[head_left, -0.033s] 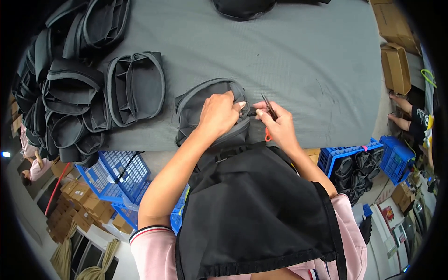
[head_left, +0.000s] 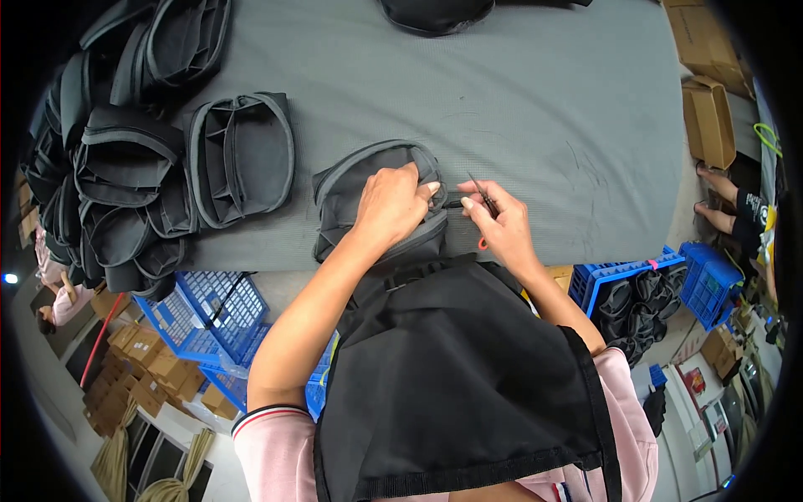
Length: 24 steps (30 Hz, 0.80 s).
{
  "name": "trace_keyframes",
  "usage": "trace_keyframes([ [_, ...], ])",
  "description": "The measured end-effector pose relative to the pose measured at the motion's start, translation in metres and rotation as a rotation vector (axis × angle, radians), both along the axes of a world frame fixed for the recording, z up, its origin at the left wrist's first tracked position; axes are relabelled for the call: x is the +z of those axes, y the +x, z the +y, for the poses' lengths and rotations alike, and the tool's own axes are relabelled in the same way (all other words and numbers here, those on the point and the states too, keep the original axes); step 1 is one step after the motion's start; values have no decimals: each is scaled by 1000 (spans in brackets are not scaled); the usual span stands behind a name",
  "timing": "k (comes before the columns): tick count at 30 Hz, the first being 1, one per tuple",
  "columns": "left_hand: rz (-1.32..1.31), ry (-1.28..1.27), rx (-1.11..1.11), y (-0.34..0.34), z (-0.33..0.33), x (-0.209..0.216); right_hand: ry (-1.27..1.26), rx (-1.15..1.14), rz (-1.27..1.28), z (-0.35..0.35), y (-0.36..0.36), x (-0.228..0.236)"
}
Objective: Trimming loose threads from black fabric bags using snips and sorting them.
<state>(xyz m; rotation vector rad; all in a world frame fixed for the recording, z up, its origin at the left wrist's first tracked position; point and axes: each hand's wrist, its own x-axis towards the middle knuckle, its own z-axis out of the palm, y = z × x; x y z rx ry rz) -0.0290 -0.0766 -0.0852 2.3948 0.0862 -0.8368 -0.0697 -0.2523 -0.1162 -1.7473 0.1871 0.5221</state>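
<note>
A black fabric pouch with a grey-trimmed rim [head_left: 341, 180] lies open on the table in front of me. My left hand [head_left: 393, 201] reaches over it, its fingers closed on the right-hand rim. Just to the right, my right hand [head_left: 499, 219] pinches the end of a short black zipper pull [head_left: 452, 203] that runs out from the rim. Held in the same hand are small dark pointed scissors [head_left: 483, 194]. Their tips point away from me, and an orange-red handle loop shows below the fingers. Fingers hide the attached end of the pull.
Several similar pouches [head_left: 130, 159] are heaped at the table's left, one standing apart [head_left: 240, 159]. A black item [head_left: 437, 15] lies at the far edge. Blue crates [head_left: 209, 314] stand below the table on both sides. Cardboard boxes [head_left: 709, 121] and another person's legs [head_left: 718, 197] are at right.
The scissors have tilted a little in my right hand, and that hand has shifted very slightly right. More of the black pull shows between my hands. My left hand stays put.
</note>
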Motion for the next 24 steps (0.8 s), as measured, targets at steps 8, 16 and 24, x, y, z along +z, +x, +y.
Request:
trace_keyframes([
  [8,51,-56,20,1,3,2,-390,327,-361,-14,10,34],
  [16,6,-16,45,-5,-1,-5,-553,526,-628,-9,22,45],
  [24,45,-42,61,-6,1,-4,-660,760,-651,-4,31,53],
])
